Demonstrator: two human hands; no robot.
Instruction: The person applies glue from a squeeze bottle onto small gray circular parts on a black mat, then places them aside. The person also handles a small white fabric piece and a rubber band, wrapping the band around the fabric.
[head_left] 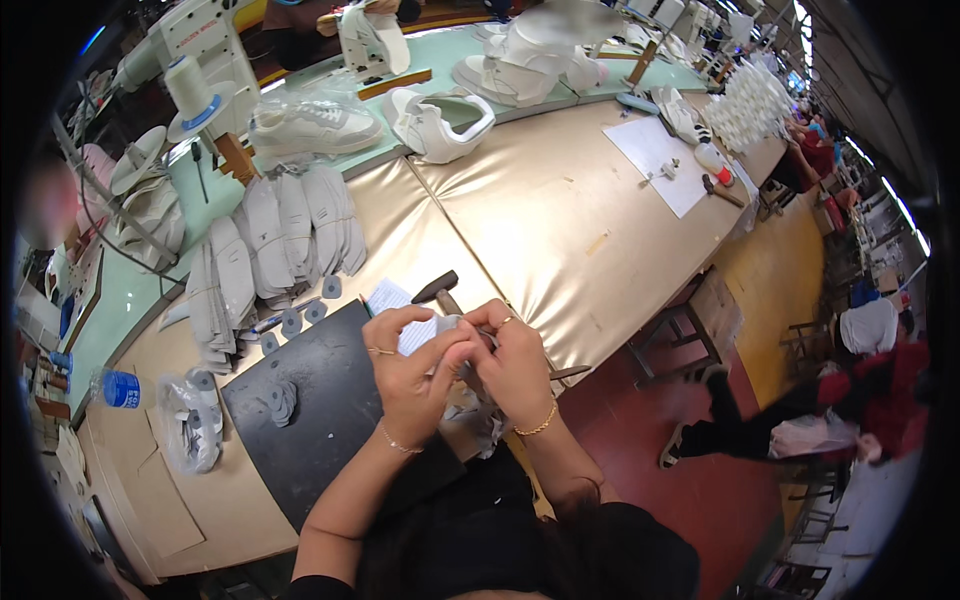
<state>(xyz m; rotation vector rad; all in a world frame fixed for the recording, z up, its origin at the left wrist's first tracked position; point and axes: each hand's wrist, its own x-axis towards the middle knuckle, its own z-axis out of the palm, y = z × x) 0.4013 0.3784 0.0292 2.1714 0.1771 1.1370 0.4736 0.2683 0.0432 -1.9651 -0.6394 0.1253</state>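
Observation:
My left hand [410, 372] and my right hand [512, 368] meet above the near edge of the table, fingertips pinched together. Between them is a small light grey piece [447, 323], mostly covered by my fingers, so its kind does not show. Just beyond my hands lies a hammer [436, 287] beside a printed paper sheet [388, 298]. A black mat [318, 405] is left of my left hand, with a small pile of dark grey cut pieces [283, 403] on it. A pointed, dark tip [571, 372] sticks out beside my right hand; what it belongs to is hidden.
Bundles of grey shoe parts [285, 228] lie at the left, near a plastic bag of grey pieces [190, 425] and a blue-labelled jar [121, 389]. White shoes [440, 125] stand along the far green ledge. Another hammer [722, 192] rests far right; a person [800, 415] is on the right.

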